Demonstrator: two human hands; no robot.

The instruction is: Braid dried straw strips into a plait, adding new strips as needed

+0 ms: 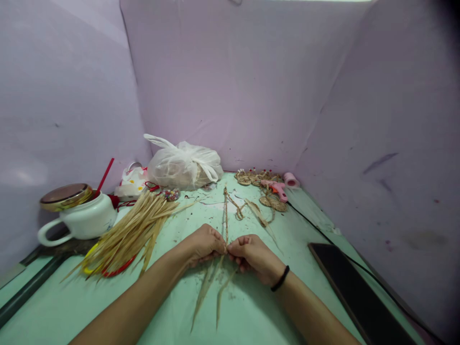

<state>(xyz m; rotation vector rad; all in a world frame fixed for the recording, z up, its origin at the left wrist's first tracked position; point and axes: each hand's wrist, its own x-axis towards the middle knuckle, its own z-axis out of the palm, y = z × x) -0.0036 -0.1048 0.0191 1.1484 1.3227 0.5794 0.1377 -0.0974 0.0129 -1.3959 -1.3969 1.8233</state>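
A thin braided cord [226, 218] of tan dried fibre runs from a point far back on the table toward me. Its near end is pinched between my left hand [207, 243] and my right hand [253, 256], whose fingertips almost meet. Loose flat strands [204, 292] hang down below the fingers onto the table. Both hands are closed on the cord; the exact grip of each finger is partly hidden. A black band [281, 278] circles my right wrist.
Left lie a bundle of dried strips [132, 230] and a white mug [89, 218] with a lidded tin [66, 196] on top. A tied plastic bag [185, 165] stands behind. Right are coiled braids [251, 177], a pink glue gun [276, 188] with a cable, and a dark flat slab [354, 292].
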